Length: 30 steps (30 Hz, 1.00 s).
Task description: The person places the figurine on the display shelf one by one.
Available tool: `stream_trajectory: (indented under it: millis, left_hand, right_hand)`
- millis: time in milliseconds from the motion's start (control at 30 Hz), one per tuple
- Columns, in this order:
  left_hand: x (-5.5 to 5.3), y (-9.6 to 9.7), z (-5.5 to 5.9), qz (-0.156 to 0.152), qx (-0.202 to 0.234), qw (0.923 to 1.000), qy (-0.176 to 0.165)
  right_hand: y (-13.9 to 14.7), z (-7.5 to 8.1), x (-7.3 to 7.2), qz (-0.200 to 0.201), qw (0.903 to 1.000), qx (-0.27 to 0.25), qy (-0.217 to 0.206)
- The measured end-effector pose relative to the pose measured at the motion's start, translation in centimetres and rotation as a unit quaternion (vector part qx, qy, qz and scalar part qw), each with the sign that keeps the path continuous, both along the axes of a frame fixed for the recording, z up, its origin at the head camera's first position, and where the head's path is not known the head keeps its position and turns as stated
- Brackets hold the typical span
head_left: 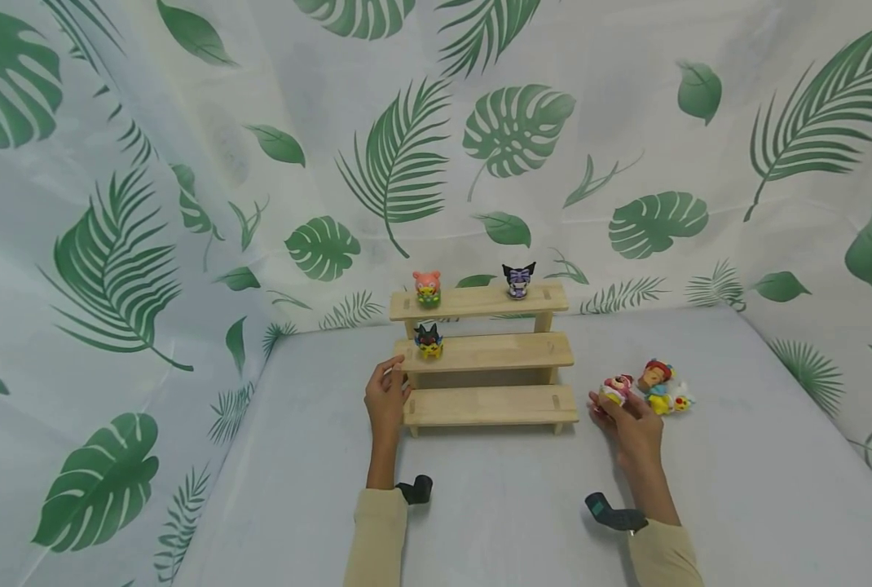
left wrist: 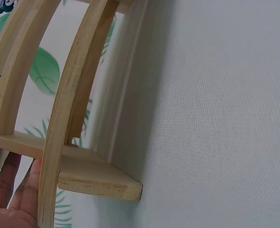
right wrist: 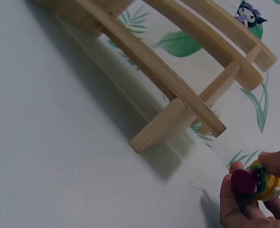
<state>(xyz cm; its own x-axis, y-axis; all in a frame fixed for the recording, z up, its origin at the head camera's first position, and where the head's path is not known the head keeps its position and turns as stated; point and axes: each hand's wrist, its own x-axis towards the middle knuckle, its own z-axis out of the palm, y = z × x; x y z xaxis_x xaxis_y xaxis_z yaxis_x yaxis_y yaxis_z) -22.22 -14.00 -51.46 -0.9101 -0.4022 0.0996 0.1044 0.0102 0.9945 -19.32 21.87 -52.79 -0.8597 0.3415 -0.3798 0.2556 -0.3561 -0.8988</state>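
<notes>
My right hand pinches a small toy figurine between thumb and fingers, to the right of the wooden stand. Pink and white show on it in the head view; in the right wrist view the figurine shows a purple base and yellow and green parts. At the stand's left end, my left hand touches the side, its fingers extended by the side support in the left wrist view. The three-step wooden display stand is upright on the white-covered table.
A pink-headed figurine and a black-and-purple figurine stand on the top step. A black-eared yellow figurine is on the middle step's left. More figurines sit beside my right hand. A leaf-print cloth hangs behind.
</notes>
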Motion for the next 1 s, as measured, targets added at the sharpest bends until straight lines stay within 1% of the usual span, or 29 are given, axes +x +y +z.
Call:
stream_trajectory:
  millis: [100,200,333,500,633,867,933,1000]
  left_hand:
    - [-0.01,0.01,0.08,0.001,-0.003,1.0000,-0.001]
    - [-0.03,0.04,0.14,0.004,-0.006,1.0000,-0.003]
    - [-0.03,0.12,0.18,0.007,-0.009,0.9999,-0.006]
    - [0.06,0.16,0.25,0.009,-0.012,0.9998,-0.014]
    - [0.08,0.16,0.24,0.009,-0.012,0.9998,-0.016]
    - [0.18,0.16,0.30,0.007,-0.016,0.9998,-0.008]
    - [0.25,0.17,0.33,0.009,-0.020,0.9997,-0.006]
    - [0.30,0.19,0.32,0.011,-0.023,0.9996,-0.008]
  right_hand:
    - [0.24,-0.14,0.00,0.022,0.9995,-0.012,0.021]
    - [0.41,-0.20,0.05,0.051,0.9979,-0.011,0.040]
    - [0.48,-0.11,0.09,0.076,0.9961,-0.006,0.045]
    - [0.41,0.37,0.12,0.096,0.9933,-0.039,0.051]
    - [0.28,0.70,0.17,0.099,0.9909,-0.063,0.066]
    - [0.36,0.67,0.22,0.073,0.9927,-0.060,0.076]
    - [0.41,0.67,0.20,0.068,0.9939,-0.047,0.073]
    - [0.40,0.76,0.21,0.068,0.9953,-0.016,0.067]
